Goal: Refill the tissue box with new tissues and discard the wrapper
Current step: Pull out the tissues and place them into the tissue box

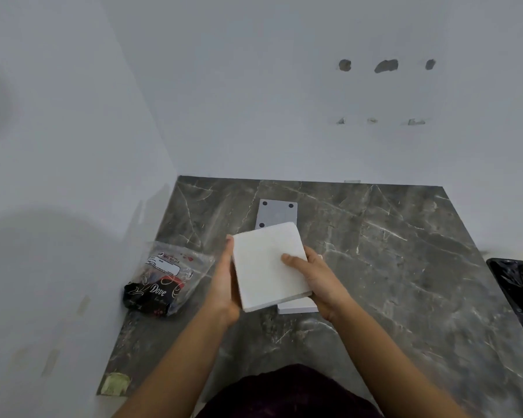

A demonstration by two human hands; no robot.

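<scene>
A white stack of tissues (266, 267) is held flat between both hands above the dark marble counter (390, 267). My left hand (222, 285) grips its left edge. My right hand (320, 282) holds the right edge, thumb resting on top. Beneath the stack lies the white tissue box (277, 214), upside down, its grey base with dark round feet showing beyond the stack; a white edge of it (298, 307) shows below. The emptied plastic wrapper (163, 279), clear with black and red print, lies crumpled to the left on the counter.
A bin lined with a black bag (517, 294) stands at the right past the counter's edge. White walls close off the left side and the back. A scrap of tape (114, 383) sticks at the counter's near left corner.
</scene>
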